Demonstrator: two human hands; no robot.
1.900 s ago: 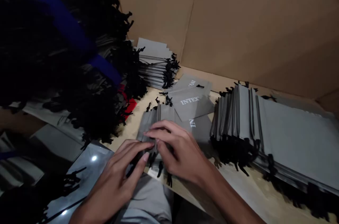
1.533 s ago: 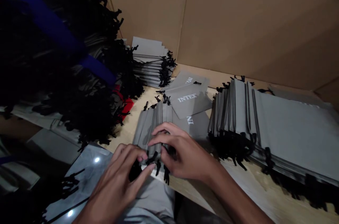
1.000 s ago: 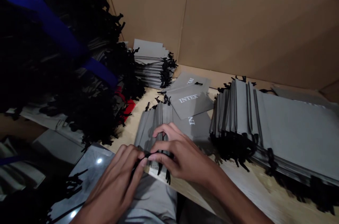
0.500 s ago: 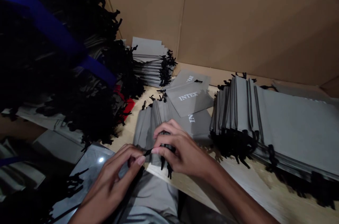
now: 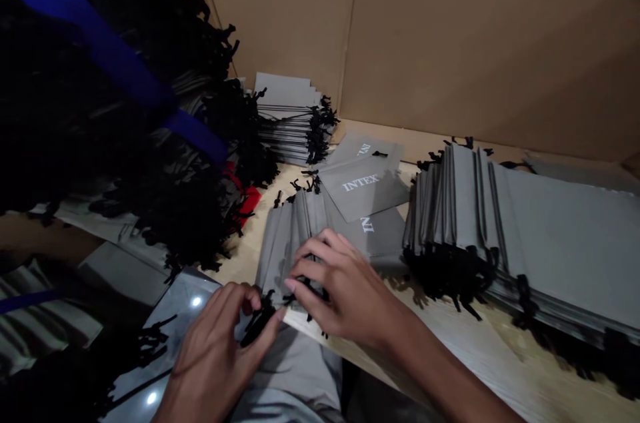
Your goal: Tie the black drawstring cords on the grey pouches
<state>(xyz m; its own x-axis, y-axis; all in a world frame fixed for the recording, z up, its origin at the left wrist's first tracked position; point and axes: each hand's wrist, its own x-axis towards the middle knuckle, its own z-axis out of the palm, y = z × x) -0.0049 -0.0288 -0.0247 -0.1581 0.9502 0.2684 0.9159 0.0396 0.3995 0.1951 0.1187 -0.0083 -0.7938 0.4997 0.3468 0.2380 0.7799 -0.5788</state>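
A small fanned pile of grey drawstring pouches (image 5: 290,236) lies at the near edge of the wooden table (image 5: 475,356). My right hand (image 5: 345,290) rests on the pile's near end, its fingers curled over the pouches and their black cords. My left hand (image 5: 220,350) is just left of it, thumb and fingers pinched on a black drawstring cord (image 5: 257,323) that hangs off the pile's edge. Loose grey pouches printed INTEX (image 5: 363,186) lie just behind the pile.
A long fanned row of grey pouches (image 5: 525,236) fills the right side. A neat stack (image 5: 290,120) stands at the back by the cardboard wall (image 5: 450,36). A tall heap of pouches with black cords and a blue strap (image 5: 125,70) looms on the left.
My left hand has drawn the black cord down and left, away from the pile. My right hand has stayed on the pile, fingers shifting slightly.
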